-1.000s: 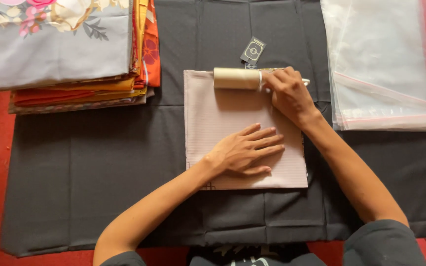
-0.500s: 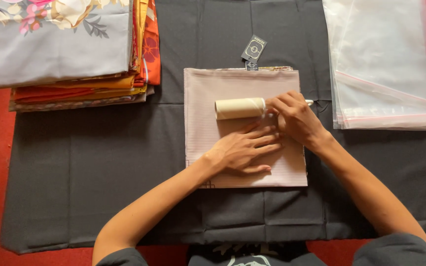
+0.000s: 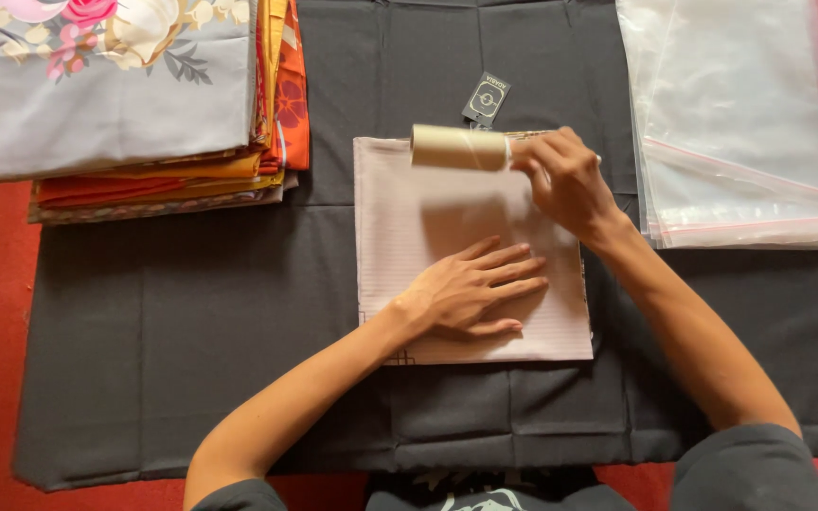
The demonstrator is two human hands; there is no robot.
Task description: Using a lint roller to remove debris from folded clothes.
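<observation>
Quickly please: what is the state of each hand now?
Left hand: open, flat on the folded beige cloth.
Right hand: closed, holding the lint roller.

My left hand [image 3: 471, 291] lies flat on the folded beige cloth [image 3: 400, 237], blocking its near half; my right hand [image 3: 565, 180] and the lint roller [image 3: 458, 148] take up its far edge. The dark mat [image 3: 191, 312] gives room along its left and near edges. The stacked fabrics [image 3: 144, 95] fill the far-left corner, the plastic bags [image 3: 740, 123] the far-right.
</observation>
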